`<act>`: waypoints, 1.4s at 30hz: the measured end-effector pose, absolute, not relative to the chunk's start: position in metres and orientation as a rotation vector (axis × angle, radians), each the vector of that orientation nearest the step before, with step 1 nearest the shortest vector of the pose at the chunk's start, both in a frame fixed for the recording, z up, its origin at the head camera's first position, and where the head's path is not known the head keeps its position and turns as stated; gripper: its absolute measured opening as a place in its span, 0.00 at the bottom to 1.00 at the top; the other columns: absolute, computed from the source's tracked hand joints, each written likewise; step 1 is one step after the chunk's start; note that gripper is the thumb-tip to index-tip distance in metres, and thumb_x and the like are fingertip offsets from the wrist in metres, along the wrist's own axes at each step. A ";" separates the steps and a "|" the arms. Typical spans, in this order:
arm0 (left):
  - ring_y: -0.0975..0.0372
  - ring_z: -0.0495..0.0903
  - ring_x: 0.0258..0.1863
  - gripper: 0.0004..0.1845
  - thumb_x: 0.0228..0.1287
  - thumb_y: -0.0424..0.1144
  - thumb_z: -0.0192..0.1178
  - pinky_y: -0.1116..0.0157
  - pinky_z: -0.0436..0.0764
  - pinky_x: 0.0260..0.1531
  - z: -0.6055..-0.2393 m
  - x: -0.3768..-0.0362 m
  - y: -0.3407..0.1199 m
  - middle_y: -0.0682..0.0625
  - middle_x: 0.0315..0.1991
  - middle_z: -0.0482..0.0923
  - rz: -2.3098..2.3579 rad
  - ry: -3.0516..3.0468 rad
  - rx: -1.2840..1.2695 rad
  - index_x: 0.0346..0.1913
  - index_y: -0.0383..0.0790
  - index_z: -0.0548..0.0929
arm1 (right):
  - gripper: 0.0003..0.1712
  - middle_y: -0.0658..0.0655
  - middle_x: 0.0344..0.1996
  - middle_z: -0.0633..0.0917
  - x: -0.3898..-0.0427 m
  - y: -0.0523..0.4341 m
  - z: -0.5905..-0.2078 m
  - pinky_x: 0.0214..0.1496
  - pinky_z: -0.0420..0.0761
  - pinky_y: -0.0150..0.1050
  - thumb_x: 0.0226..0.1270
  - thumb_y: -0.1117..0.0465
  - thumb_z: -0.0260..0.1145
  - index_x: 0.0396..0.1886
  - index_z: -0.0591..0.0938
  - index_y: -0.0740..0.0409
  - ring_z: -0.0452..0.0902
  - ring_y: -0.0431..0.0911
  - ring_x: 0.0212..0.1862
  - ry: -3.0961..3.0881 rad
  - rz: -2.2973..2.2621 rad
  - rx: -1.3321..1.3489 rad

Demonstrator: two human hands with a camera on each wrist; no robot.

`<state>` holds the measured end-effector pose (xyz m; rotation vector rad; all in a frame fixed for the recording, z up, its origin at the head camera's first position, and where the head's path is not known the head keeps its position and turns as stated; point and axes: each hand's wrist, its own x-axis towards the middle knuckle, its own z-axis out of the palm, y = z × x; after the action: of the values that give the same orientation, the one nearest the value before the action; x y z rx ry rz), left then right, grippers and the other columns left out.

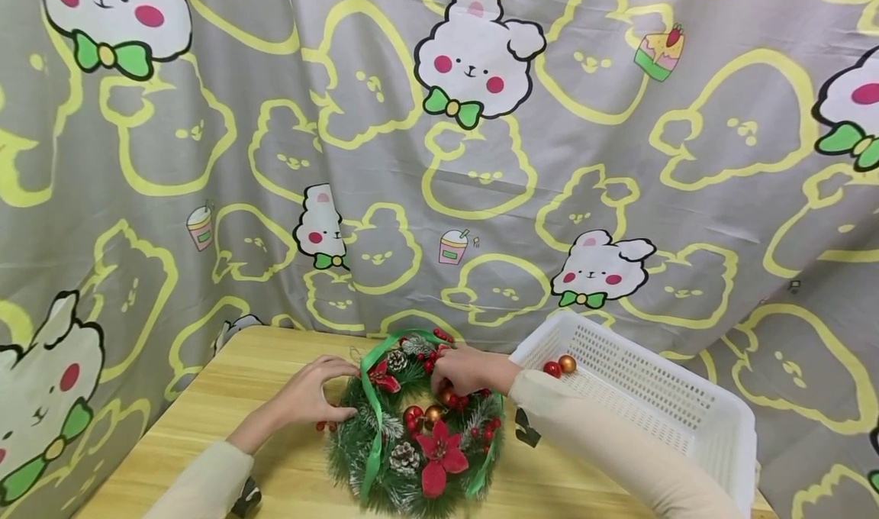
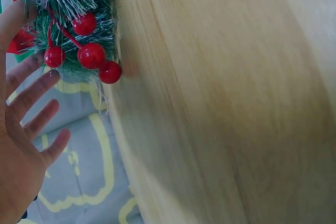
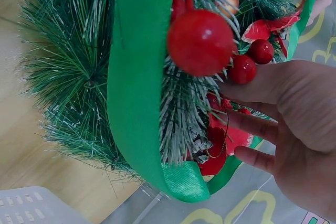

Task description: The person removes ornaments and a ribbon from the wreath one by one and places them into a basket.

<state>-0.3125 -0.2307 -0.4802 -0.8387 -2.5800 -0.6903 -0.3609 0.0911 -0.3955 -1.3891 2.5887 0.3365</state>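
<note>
A green Christmas wreath (image 1: 426,496) with frosted tips lies on the table, decorated with pinecones (image 1: 405,458), red poinsettias (image 1: 442,454), red berries (image 2: 91,56) and a green ribbon (image 3: 137,77). Red and gold baubles (image 1: 433,415) sit in its centre. At the wreath's left edge is my left hand (image 1: 312,393), its fingers spread and thumb apart, touching the needles. My right hand (image 1: 470,370) reaches into the upper right part, among berries. Its fingertips are hidden there, so whether they pinch anything is unclear. A thin gold loop (image 3: 224,140) shows beside those fingers.
A white perforated plastic basket (image 1: 714,397) stands to the right, with a red bauble (image 1: 552,369) and a gold bauble (image 1: 567,364) inside. The wooden table (image 1: 288,465) ends at a cartoon-printed curtain (image 1: 384,275) behind the wreath.
</note>
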 end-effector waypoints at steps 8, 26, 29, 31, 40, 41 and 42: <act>0.49 0.79 0.59 0.29 0.49 0.54 0.79 0.42 0.82 0.53 -0.477 -0.309 -0.231 0.51 0.55 0.85 -0.696 -2.586 -0.841 0.56 0.50 0.86 | 0.23 0.35 0.45 0.89 -0.362 0.089 -0.396 0.62 0.78 0.47 0.65 0.71 0.70 0.48 0.91 0.37 0.79 0.40 0.55 2.599 0.372 -1.417; 0.51 0.80 0.58 0.31 0.48 0.56 0.79 0.43 0.82 0.53 -0.480 -0.309 -0.231 0.53 0.55 0.85 -0.729 -2.585 -0.845 0.56 0.51 0.86 | 0.21 0.36 0.45 0.89 -0.359 0.091 -0.399 0.61 0.78 0.46 0.64 0.69 0.71 0.47 0.91 0.38 0.80 0.40 0.53 2.598 0.370 -1.437; 0.52 0.80 0.58 0.30 0.48 0.56 0.79 0.43 0.82 0.53 -0.480 -0.309 -0.231 0.53 0.55 0.85 -0.726 -2.585 -0.852 0.56 0.51 0.86 | 0.19 0.37 0.44 0.90 -0.359 0.092 -0.397 0.60 0.80 0.45 0.64 0.70 0.71 0.46 0.92 0.40 0.80 0.41 0.52 2.594 0.324 -1.471; 0.52 0.80 0.57 0.30 0.48 0.55 0.79 0.43 0.82 0.53 -0.480 -0.309 -0.231 0.53 0.55 0.85 -0.720 -2.581 -0.855 0.56 0.51 0.86 | 0.18 0.39 0.43 0.90 -0.360 0.092 -0.396 0.62 0.79 0.47 0.64 0.70 0.70 0.45 0.92 0.43 0.80 0.42 0.52 2.594 0.279 -1.491; 0.52 0.80 0.56 0.30 0.48 0.53 0.80 0.44 0.83 0.52 -0.480 -0.312 -0.231 0.52 0.54 0.85 -0.685 -2.556 -0.858 0.55 0.49 0.87 | 0.12 0.41 0.43 0.91 -0.360 0.098 -0.382 0.57 0.78 0.48 0.64 0.66 0.72 0.44 0.92 0.46 0.80 0.42 0.51 2.622 0.187 -1.527; 0.52 0.80 0.56 0.30 0.48 0.53 0.80 0.44 0.83 0.52 -0.480 -0.313 -0.231 0.52 0.54 0.85 -0.681 -2.555 -0.857 0.55 0.49 0.87 | 0.13 0.41 0.43 0.91 -0.359 0.098 -0.381 0.56 0.78 0.46 0.63 0.66 0.73 0.44 0.92 0.46 0.80 0.42 0.51 2.629 0.189 -1.526; 0.52 0.80 0.56 0.30 0.48 0.53 0.80 0.44 0.83 0.52 -0.480 -0.313 -0.231 0.53 0.54 0.85 -0.679 -2.554 -0.856 0.55 0.49 0.87 | 0.13 0.41 0.43 0.91 -0.359 0.099 -0.379 0.54 0.77 0.45 0.62 0.65 0.73 0.44 0.92 0.46 0.80 0.42 0.51 2.635 0.193 -1.520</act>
<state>-0.3132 -0.2309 -0.4803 -0.8561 -2.5537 -0.6794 -0.3590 0.0989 -0.3790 -1.5198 2.6355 0.1929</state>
